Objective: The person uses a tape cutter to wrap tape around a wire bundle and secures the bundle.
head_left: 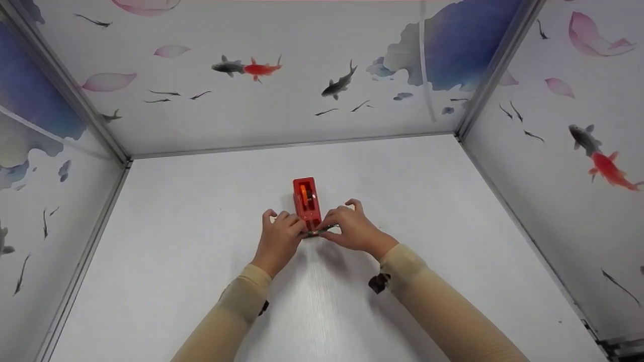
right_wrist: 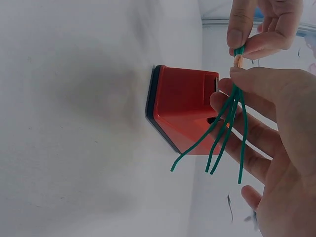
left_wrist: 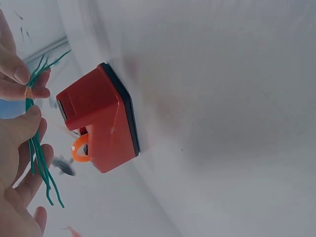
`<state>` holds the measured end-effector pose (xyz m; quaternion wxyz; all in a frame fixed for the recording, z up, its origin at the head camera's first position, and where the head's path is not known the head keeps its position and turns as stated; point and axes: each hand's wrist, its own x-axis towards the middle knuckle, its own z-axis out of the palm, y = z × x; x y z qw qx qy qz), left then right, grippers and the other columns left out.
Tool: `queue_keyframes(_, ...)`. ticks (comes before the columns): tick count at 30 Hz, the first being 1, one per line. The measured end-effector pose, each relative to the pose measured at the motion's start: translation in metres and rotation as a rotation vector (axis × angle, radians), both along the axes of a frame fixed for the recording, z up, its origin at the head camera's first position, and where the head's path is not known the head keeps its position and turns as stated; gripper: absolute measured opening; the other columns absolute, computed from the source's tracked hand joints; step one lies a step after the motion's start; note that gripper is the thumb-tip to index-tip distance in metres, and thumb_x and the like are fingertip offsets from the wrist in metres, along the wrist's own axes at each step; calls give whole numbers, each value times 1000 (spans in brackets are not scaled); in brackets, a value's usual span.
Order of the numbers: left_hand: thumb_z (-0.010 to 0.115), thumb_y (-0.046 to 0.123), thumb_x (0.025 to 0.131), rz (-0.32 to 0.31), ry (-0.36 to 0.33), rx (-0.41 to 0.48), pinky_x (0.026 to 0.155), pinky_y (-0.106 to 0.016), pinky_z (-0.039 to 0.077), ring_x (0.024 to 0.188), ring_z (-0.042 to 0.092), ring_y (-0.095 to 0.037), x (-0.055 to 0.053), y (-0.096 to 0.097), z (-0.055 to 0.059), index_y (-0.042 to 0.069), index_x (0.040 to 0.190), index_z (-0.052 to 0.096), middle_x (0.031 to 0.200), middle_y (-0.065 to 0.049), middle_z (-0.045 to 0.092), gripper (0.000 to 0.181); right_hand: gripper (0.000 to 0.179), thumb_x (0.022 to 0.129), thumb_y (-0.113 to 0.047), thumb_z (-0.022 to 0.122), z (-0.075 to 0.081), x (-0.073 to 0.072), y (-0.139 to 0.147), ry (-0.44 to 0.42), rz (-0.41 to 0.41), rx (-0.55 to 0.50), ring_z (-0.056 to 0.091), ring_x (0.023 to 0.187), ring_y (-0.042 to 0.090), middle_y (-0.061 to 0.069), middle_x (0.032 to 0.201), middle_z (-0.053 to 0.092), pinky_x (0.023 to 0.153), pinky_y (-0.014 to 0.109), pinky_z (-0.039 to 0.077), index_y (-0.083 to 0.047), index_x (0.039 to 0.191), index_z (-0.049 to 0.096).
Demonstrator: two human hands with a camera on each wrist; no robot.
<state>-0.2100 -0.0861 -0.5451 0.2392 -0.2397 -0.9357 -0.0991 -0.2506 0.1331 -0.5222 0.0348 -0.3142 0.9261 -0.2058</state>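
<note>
A bundle of thin green wires point(left_wrist: 43, 168) has a narrow orange band point(right_wrist: 238, 61) around its middle, and its loose ends fan out on both sides. My left hand point(head_left: 282, 239) pinches the bundle on one side of the band, between thumb and fingers. On the other side my right hand point(head_left: 356, 229) pinches it too, close to the band. Both hands are just in front of the near end of a red tape dispenser point(head_left: 307, 198). An orange roll point(left_wrist: 80, 148) sits in the dispenser, whose toothed cutting edge point(left_wrist: 61, 109) faces the hands.
The dispenser stands on a white table point(head_left: 201, 211) with its long side pointing away from me. White panels printed with fish and petals point(head_left: 302, 115) close off the back, left and right of the table.
</note>
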Motion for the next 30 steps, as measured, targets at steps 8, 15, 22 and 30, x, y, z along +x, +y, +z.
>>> queue_keyframes(8, 85, 21, 86, -3, 23, 31, 99, -55, 41, 95, 66, -19, 1, 2, -2, 20, 96, 75, 97, 3, 76, 14, 13, 90, -26, 82, 1, 2, 0, 77, 22, -33, 65, 97, 9, -11, 94, 78, 113, 60, 23, -27, 102, 84)
queue_keyframes(15, 85, 37, 86, 34, -51, 43, 102, -55, 39, 97, 64, -19, 4, 1, 4, 24, 97, 75, 98, 4, 78, 20, 12, 87, -26, 86, 0, 5, -1, 186, 10, -10, 64, 93, 9, -11, 88, 77, 114, 61, 22, -30, 98, 85)
queue_keyframes(22, 80, 39, 90, 66, -290, 72, 98, -53, 45, 92, 67, -19, 1, 4, 15, 25, 102, 82, 98, 3, 79, 18, 12, 86, -25, 86, 0, 8, -2, 224, -1, 4, 65, 93, 9, -11, 88, 77, 114, 60, 23, -30, 97, 85)
queue_keyframes(30, 79, 36, 92, 83, -473, 135, 89, -44, 46, 91, 65, -16, 0, 4, 16, 24, 103, 84, 97, 5, 79, 17, 14, 85, -26, 87, 0, 10, -3, 257, -18, 28, 64, 98, 10, -12, 90, 78, 115, 60, 22, -31, 98, 85)
